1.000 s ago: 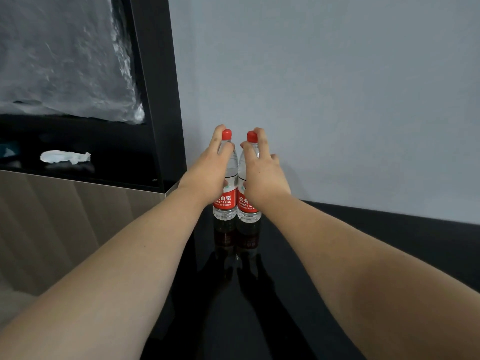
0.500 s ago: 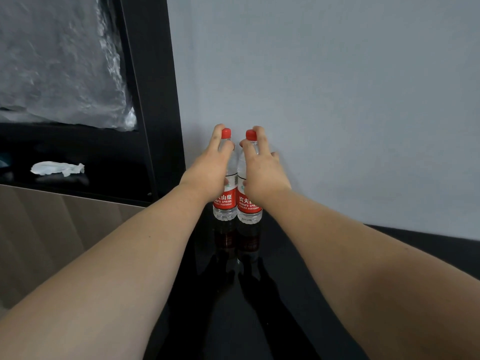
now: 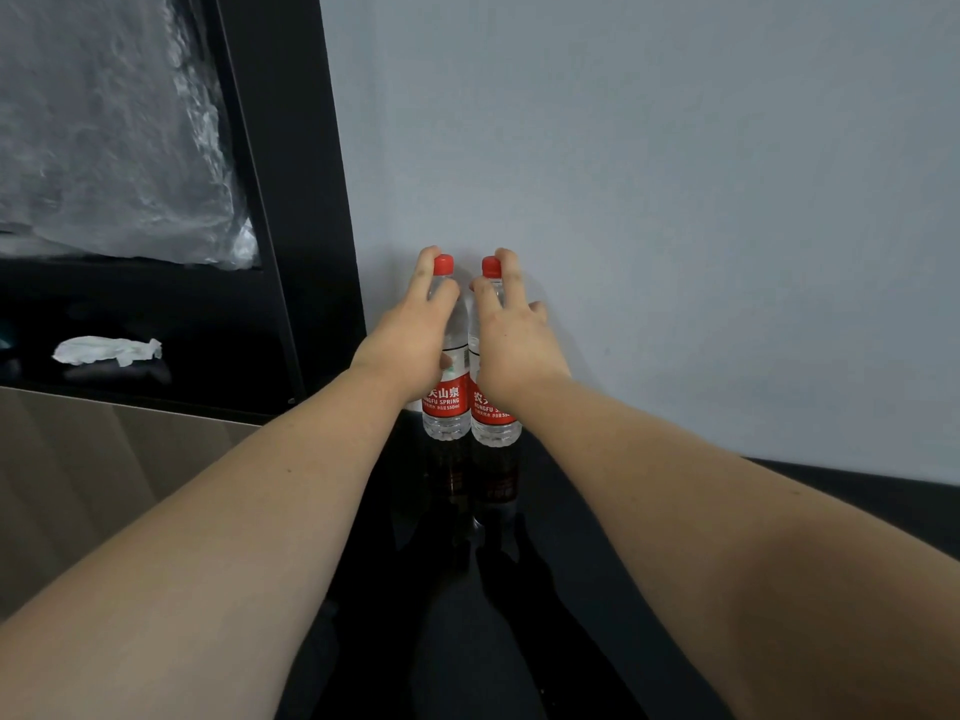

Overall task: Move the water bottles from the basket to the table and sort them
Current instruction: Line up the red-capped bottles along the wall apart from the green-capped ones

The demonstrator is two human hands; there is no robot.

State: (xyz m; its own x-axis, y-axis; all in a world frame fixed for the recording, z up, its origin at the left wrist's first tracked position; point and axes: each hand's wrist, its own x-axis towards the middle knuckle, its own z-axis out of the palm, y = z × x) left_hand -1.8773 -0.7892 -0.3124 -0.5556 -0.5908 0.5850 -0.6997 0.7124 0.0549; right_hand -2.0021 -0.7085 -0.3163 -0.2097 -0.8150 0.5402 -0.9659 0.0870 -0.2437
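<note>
Glossy black table (image 3: 597, 589), two upright bottles (image 3: 447, 407)

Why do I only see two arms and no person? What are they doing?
The camera sits on the person's head and looks forward and down, so you see what they see: only their own arms. There is one picture, from that head camera. The left hand wraps its fingers around the left bottle. The right hand wraps around the right bottle. Both bottles have red caps and red labels. They stand upright, side by side, on a shiny black table, close to a grey wall. Off to the left, a crumpled white tissue lies on a dark shelf.
</note>
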